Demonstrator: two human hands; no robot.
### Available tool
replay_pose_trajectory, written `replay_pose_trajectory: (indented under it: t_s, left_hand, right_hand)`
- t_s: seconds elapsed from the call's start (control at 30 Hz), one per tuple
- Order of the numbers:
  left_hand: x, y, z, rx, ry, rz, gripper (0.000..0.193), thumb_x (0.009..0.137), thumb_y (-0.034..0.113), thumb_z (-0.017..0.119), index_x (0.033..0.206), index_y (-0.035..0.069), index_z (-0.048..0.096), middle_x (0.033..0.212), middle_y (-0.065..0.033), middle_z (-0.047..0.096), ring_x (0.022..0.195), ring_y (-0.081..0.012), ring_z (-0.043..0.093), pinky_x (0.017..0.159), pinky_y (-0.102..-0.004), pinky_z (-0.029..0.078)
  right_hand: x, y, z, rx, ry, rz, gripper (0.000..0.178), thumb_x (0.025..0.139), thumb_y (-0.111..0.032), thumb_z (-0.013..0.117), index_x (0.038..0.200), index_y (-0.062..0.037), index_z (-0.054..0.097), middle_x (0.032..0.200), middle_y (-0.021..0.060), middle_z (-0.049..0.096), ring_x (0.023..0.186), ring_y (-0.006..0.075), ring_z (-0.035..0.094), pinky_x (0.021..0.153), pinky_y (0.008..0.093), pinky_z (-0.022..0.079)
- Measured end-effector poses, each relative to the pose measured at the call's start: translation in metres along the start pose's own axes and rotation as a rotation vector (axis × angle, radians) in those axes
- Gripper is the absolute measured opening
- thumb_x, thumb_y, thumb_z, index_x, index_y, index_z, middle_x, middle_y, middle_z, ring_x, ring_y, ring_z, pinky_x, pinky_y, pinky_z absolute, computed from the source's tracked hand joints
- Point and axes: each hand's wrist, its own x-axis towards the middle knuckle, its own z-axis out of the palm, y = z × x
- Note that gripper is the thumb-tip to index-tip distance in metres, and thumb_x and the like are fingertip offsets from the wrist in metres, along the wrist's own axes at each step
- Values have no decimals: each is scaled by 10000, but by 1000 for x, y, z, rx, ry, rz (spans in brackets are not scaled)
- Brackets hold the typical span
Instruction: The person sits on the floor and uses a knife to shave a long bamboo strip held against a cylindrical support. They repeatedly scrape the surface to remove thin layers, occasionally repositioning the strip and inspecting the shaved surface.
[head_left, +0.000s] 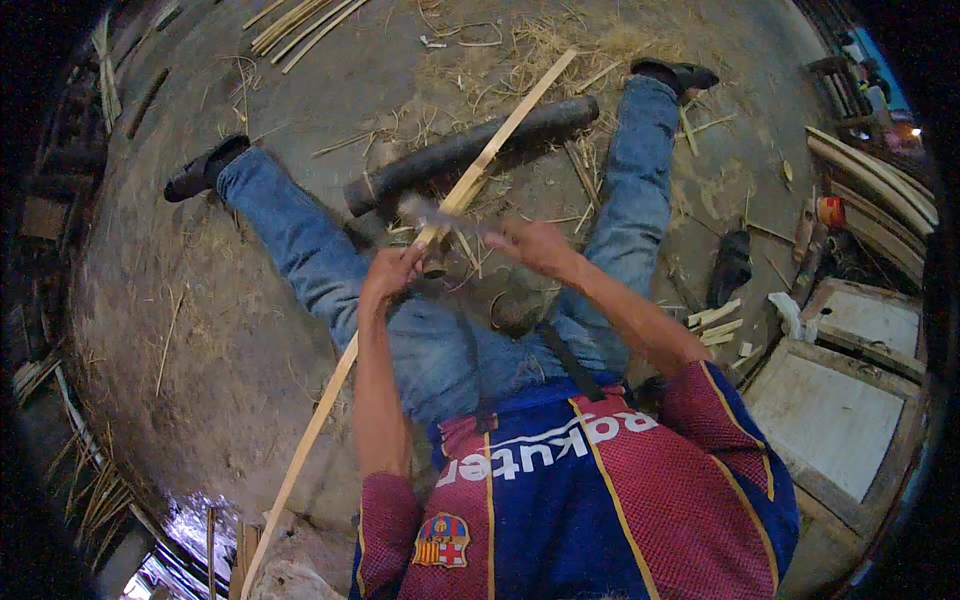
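A long pale bamboo strip [318,418] runs slantwise from the lower left, past my left thigh, up to the far middle. My left hand [392,270] is closed around it near the middle of its length. My right hand [535,247] grips a knife [430,212], whose blade is smeared by motion and reaches left across the strip. The handle is mostly hidden in my fingers. Beyond both hands, a dark round log [415,178] lies crosswise between my legs, and the upper part of the strip passes over it.
Shavings [560,50] litter the ground at the far side. Split strips [300,25] lie at the far left. On the right are a dark shoe-like object [733,268], short pale pieces [715,322], an orange-red can [829,211] and framed panels [830,415].
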Motion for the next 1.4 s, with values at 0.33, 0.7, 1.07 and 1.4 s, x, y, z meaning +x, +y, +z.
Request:
replay_pose_trajectory:
  t_s: [0.33,0.7,1.07,1.4]
  left_hand:
    - [-13,13,26,-33,502,425,382,913,396,669,1001,33,752,735,-72,698,657,-156,620,642,-327,489]
    - [-12,35,20,32,272,127,377,909,346,681,1167,73,712,749,-74,701,682,-139,597,650,-334,470]
    - [-19,35,19,89,321,186,391,914,335,684,1164,36,707,788,-34,696,717,-72,549,650,-274,452]
    - [-25,16,9,200,250,194,449,985,441,534,1088,49,727,795,-113,685,724,-194,597,701,-341,473]
  right_hand:
    - [23,36,-9,84,256,204,679,958,-617,468,805,22,640,717,267,617,721,461,620,672,493,477]
    - [20,11,4,16,147,142,591,926,-634,511,906,-59,644,741,223,653,726,440,648,676,507,518]
    - [52,79,-47,45,462,268,680,988,-589,412,767,-2,677,736,270,641,718,456,636,688,539,475]
    - [53,71,-35,63,424,400,778,977,-649,359,796,42,669,768,283,660,745,472,645,735,519,513]
